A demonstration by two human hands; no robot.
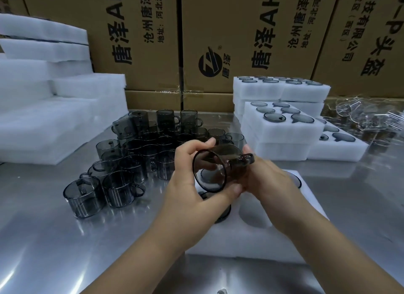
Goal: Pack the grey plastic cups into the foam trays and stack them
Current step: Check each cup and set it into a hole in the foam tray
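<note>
Both hands meet at the middle of the view around one grey cup, which is tipped on its side with its open mouth toward the camera. The left hand curls round the rim, thumb underneath and fingers over the top. The right hand grips the body from the three o'clock side, with the handle sticking out over it.

Below them, at six o'clock, a white foam tray lies flat on a shiny metal table that throws back streaks of light. At ten o'clock a crowd of loose cups stands on the table, some stacked. At two o'clock filled trays are piled in white stacks, grey rims showing in their pockets. Clear plastic pieces lie at three o'clock. Foam stacks rise at nine o'clock. Cardboard boxes printed with black characters wall the back at twelve o'clock.
</note>
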